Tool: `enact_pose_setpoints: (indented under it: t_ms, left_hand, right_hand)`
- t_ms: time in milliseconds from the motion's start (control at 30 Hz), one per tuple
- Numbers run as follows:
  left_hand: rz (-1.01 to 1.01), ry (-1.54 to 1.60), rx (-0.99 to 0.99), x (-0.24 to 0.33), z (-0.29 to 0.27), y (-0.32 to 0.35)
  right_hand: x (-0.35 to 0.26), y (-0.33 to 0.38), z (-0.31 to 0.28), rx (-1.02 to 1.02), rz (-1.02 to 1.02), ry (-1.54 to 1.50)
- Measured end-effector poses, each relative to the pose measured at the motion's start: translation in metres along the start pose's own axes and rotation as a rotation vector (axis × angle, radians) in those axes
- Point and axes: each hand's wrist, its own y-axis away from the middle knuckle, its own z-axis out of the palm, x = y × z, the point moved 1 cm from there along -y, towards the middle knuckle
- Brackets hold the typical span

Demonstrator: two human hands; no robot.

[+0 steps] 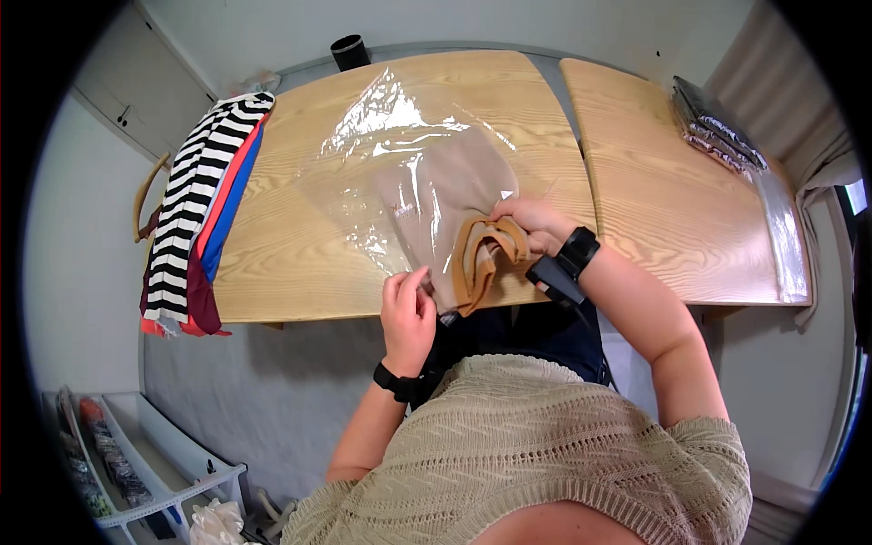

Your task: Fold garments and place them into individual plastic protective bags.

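A pile of striped clothes (195, 218) hangs over the far left end of the table (300, 272). Right of it, at the table's near edge, the left hand (407, 313) pinches the open end of a clear bag (391, 154) between closed fingertips. The tan garment (454, 195) lies mostly inside the bag, mid-table. The right hand (536, 225) grips its folded brown collar (481, 254). 1 stack of packets (718, 127) sits far right.

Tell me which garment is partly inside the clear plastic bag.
The tan garment under both hands, half inside the clear bag. The striped, red and blue garments lie stacked unbagged at the table's left edge.
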Motion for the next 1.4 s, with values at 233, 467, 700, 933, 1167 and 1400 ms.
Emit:
enact_pose_setpoints:
  t_ms: [233, 467, 700, 933, 1167, 1400]
  left_hand:
    - [0.101, -0.031, 0.029, 0.027, 0.004, -0.016]
    - [0.173, 0.029, -0.07, 0.049, 0.019, -0.016]
    - [0.119, 0.033, -0.084, 0.029, 0.022, -0.009]
    - [0.19, 0.171, -0.039, 0.034, 0.018, -0.011]
    - [0.373, 0.184, 0.022, 0.04, 0.013, 0.001]
    - [0.382, 0.214, -0.025, 0.038, 0.01, 0.004]
  right_hand:
    - [0.008, -0.015, 0.022, 0.001, -0.25, -0.21]
    - [0.015, -0.035, 0.009, 0.012, -0.398, -0.418]
    - [0.012, 0.036, 0.032, -0.025, -0.102, -0.054]
    - [0.034, -0.002, 0.033, -0.196, 0.07, -0.232]
    - [0.029, -0.021, 0.065, -0.341, -0.213, -0.39]
    - [0.017, -0.022, 0.095, -0.072, -0.057, 0.256]
